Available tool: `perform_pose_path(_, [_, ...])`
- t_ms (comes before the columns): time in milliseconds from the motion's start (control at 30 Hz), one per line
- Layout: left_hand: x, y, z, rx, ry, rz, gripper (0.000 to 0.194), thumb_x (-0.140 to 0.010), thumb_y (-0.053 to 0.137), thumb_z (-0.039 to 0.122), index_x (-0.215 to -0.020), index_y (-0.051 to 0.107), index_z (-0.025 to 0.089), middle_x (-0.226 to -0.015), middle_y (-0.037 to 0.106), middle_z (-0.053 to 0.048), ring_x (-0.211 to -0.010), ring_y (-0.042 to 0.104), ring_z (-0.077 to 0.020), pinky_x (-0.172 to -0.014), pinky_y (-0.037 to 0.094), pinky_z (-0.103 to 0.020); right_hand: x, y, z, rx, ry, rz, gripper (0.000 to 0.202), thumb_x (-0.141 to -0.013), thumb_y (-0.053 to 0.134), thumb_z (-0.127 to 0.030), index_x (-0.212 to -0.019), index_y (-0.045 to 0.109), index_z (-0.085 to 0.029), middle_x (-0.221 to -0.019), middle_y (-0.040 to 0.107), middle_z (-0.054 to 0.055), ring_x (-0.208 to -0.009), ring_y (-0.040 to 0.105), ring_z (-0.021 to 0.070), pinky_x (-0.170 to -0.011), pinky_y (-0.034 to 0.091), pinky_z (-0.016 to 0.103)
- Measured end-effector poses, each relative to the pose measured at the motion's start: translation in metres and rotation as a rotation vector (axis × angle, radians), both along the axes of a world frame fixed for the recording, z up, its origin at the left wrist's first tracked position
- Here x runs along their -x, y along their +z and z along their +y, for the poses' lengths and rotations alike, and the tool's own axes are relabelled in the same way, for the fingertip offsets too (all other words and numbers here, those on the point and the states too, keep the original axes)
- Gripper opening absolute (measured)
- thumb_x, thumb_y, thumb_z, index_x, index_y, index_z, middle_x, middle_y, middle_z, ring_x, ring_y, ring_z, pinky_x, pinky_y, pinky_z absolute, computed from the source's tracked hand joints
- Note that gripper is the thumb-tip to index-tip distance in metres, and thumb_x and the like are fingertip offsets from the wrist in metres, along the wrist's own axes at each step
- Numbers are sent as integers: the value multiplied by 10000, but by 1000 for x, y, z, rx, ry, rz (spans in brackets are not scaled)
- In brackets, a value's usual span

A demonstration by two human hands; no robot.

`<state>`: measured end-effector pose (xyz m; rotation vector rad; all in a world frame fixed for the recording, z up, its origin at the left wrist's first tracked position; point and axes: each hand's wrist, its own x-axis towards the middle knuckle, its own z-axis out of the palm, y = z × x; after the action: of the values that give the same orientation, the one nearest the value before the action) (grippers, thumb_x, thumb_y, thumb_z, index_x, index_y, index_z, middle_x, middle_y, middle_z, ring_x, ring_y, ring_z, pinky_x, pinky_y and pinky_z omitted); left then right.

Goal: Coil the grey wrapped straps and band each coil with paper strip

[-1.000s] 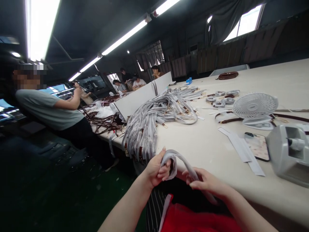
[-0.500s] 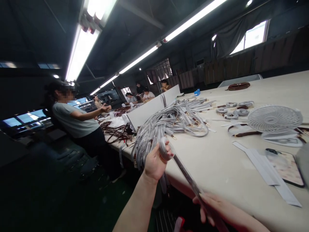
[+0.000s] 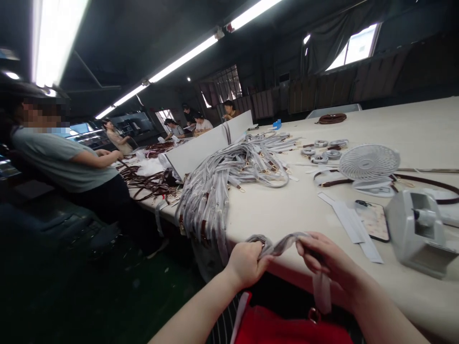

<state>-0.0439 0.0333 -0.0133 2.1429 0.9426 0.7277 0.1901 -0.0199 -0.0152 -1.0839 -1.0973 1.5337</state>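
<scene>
Near the table's front edge, my left hand (image 3: 247, 262) is closed on a coiled part of a plastic-wrapped strap (image 3: 285, 242). Fingers of my right hand (image 3: 324, 255) pinch the same strap a little to the right, and its wrapped end hangs below that hand with a metal ring. Between the two hands the strap is twisted. Beyond my left hand lies a large pile of wrapped straps (image 3: 215, 181) with gold clasps, partly draped over the table edge.
On the white table (image 3: 287, 210) are small coiled straps (image 3: 321, 157), a white fan (image 3: 369, 162), paper strips (image 3: 340, 217), a phone (image 3: 376, 222) and a tape dispenser (image 3: 419, 234). A white divider (image 3: 211, 143) stands behind the pile. A person (image 3: 71, 157) stands at left; several others sit farther back.
My right hand has moved up and closer to my left, which has turned over and lowered. The stretched strap is now bunched between them. The view has shifted right, showing the tape dispenser.
</scene>
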Motion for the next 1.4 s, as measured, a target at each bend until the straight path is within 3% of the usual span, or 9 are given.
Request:
perform_pose_path(100, [-1, 9, -8, 483, -143, -18, 502, -900, 442, 579, -600, 577, 200, -449, 475, 5, -405, 426, -129, -439, 291, -242, -6, -13, 12, -120, -72, -471, 404, -824, 570, -588, -836, 647, -192, -697, 658, 46, -623, 590, 206, -609, 469, 329])
perform_pose_path(167, [1, 8, -9, 806, -175, -84, 595, -893, 363, 658, -614, 588, 183, -368, 453, 20, -297, 365, -114, -342, 235, -234, -1, -16, 12, -239, -105, -668, 349, -848, 566, -545, -918, 672, -221, -909, 701, 78, -867, 628, 270, -814, 482, 392])
perform_pose_path(233, [3, 5, -7, 1003, -142, -231, 626, -880, 362, 684, -622, 593, 162, -328, 445, 28, -244, 320, -100, -296, 227, -224, 11, -18, 6, -313, -20, -629, 374, -933, 437, -523, -946, 679, -238, -959, 699, 71, -918, 616, 271, -863, 468, 395])
perform_pose_path(400, [0, 10, 2, 1297, -48, -619, 637, -961, 290, 580, -612, 584, 135, -304, 375, 64, -221, 219, -50, -292, 259, -177, 56, -32, -9, -310, 102, -320, 443, -965, 334, -582, -944, 590, -221, -702, 588, 15, -604, 517, 191, -603, 448, 328])
perform_pose_path(500, [-12, 13, 6, 1346, 0, -797, 675, -979, 248, 559, -623, 608, 113, -320, 411, 39, -234, 275, -54, -305, 282, -173, 82, -41, -9, -253, 42, -189, 470, -950, 313, -631, -881, 533, -222, -569, 457, -26, -494, 414, 163, -489, 380, 311])
perform_pose_path(600, [-27, 8, 5, 1317, 140, -961, 692, -957, 272, 607, -611, 610, 112, -335, 448, 13, -274, 376, -71, -326, 306, -167, 95, -42, -3, -208, -73, -129, 561, -914, 305, -699, -1107, 495, -208, -576, 436, -34, -447, 395, 165, -424, 353, 315])
perform_pose_path(800, [-42, -3, -1, 1294, 286, -1028, 660, -941, 325, 618, -617, 604, 116, -386, 517, -12, -319, 464, -89, -359, 355, -168, 82, -44, 6, -133, -59, -169, 581, -868, 363, -749, -1025, 489, -204, -535, 424, -53, -420, 395, 148, -409, 352, 301])
perform_pose_path(1100, [-37, -2, 3, 1362, 100, -918, 745, -960, 239, 599, -606, 650, 87, -401, 569, -59, -351, 544, -135, -413, 445, -220, 67, -40, -1, -155, -2, -159, 477, -901, 407, -685, -964, 485, -218, -625, 463, -40, -462, 404, 120, -427, 339, 267])
perform_pose_path(1400, [-34, -21, -1, 1387, -24, -910, 718, -903, 335, 658, -608, 655, 87, -403, 568, -59, -385, 560, -150, -451, 421, -232, 63, -45, -11, -287, -54, -331, 412, -964, 369, -568, -1059, 533, -202, -700, 560, -4, -557, 490, 160, -538, 433, 289])
